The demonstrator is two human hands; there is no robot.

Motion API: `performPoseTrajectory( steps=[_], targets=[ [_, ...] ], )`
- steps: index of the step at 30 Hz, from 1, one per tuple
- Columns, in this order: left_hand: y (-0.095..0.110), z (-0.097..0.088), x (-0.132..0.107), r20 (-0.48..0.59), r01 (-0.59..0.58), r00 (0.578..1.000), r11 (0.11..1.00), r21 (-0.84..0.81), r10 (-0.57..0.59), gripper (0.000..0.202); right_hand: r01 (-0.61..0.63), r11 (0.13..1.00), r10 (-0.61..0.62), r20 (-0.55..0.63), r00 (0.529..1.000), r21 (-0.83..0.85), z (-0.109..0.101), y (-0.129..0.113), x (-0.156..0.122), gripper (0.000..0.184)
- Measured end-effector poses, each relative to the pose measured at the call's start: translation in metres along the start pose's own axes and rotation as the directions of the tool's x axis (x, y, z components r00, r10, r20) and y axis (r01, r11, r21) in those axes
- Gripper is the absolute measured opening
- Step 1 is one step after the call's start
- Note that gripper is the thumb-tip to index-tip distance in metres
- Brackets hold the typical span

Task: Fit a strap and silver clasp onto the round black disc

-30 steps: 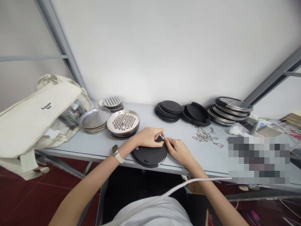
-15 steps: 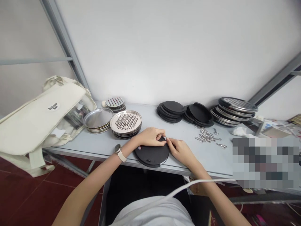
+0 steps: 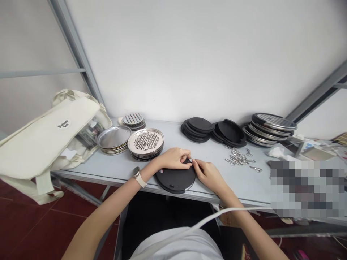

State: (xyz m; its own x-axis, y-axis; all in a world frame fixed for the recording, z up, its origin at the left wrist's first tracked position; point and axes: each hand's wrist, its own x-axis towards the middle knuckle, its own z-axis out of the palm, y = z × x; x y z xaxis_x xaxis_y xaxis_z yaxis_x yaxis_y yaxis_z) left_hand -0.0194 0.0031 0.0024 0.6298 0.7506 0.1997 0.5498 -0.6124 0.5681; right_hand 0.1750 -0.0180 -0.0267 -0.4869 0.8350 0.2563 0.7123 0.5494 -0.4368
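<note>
Near the table's front edge lies a black round plate [image 3: 177, 180] with a small slot near its lower rim. My left hand [image 3: 176, 159] rests over its upper part, thumb and forefinger closed in a pinch at the far right rim. Against them, from the right, my right hand [image 3: 207, 172] pinches too. Between both sets of fingertips shows a bit of shiny metal, seemingly a small metal loop [image 3: 190, 160]; the fingers hide most of it. To the right lies a loose pile of teardrop-shaped metal loops [image 3: 237, 157].
Left stand stacks of round metal grater discs [image 3: 146, 141] and plain metal discs [image 3: 114, 137], beside a cream bag [image 3: 48, 137]. Behind are black plates [image 3: 199, 124] and black trays [image 3: 231, 131]. Stacked graters [image 3: 273, 121] stand right. A white cable [image 3: 217, 213] crosses before me.
Both hands stay at the same spot on the plate's rim, with only slight finger movement. The whole view has shifted very slightly.
</note>
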Motion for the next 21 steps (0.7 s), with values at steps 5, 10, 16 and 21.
performPoseTrajectory(
  steps=[5, 10, 16, 21],
  targets=[
    [-0.0008, 0.0009, 0.0, -0.002, -0.001, 1.0, 1.0, 0.004, 0.001, 0.016, 0.001, 1.0, -0.001, 0.004, 1.0, 0.001, -0.0002, 0.0003, -0.0003, 0.037],
    [-0.0019, 0.0013, 0.0002, -0.011, -0.003, 1.0, 1.0, 0.005, 0.003, 0.016, 0.006, 1.0, -0.006, 0.002, 1.0, 0.004, 0.0004, 0.0011, -0.0002, 0.036],
    [-0.0019, 0.0008, 0.0, 0.001, -0.004, 1.0, 1.0, -0.007, 0.004, 0.016, 0.004, 1.0, -0.004, -0.008, 1.0, -0.009, 0.0002, 0.0006, -0.0003, 0.036],
    [-0.001, 0.0003, 0.0002, 0.005, 0.002, 1.0, 1.0, -0.009, -0.002, 0.016, 0.005, 1.0, -0.005, -0.023, 1.0, -0.024, 0.0009, 0.0006, 0.0002, 0.036]
  ],
)
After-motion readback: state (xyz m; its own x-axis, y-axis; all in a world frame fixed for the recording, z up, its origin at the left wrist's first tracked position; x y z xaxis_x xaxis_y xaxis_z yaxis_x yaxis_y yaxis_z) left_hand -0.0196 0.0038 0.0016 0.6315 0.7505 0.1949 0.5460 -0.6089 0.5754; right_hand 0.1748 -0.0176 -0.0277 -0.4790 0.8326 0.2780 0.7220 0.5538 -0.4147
